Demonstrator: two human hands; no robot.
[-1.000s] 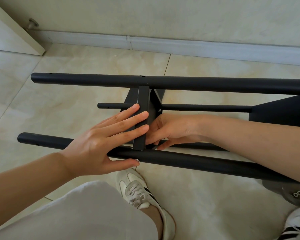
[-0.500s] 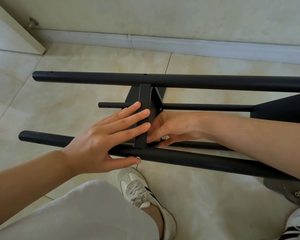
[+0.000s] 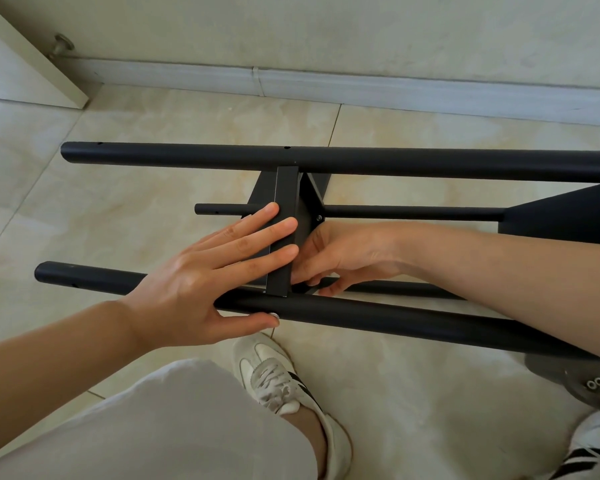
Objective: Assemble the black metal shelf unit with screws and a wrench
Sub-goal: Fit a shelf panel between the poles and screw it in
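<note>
The black shelf unit lies on its side on the tiled floor, with a far pole [image 3: 395,162] and a near pole [image 3: 395,318] running left to right. A black shelf panel [image 3: 285,188] stands on edge between them. My left hand [image 3: 201,282] presses its straight fingers flat against that panel. Its thumb rests on a silver screw head [image 3: 273,315] at the near pole. My right hand [image 3: 347,251] reaches behind the panel with curled fingers at the corner by the near pole. What those fingertips hold is hidden.
A second shelf panel [image 3: 561,216] and a thin rod [image 3: 413,213] lie to the right. A clear bag with small hardware [image 3: 593,384] sits on the floor at the bottom right. My shoes [image 3: 274,379] are under the near pole. A skirting board [image 3: 361,84] runs behind.
</note>
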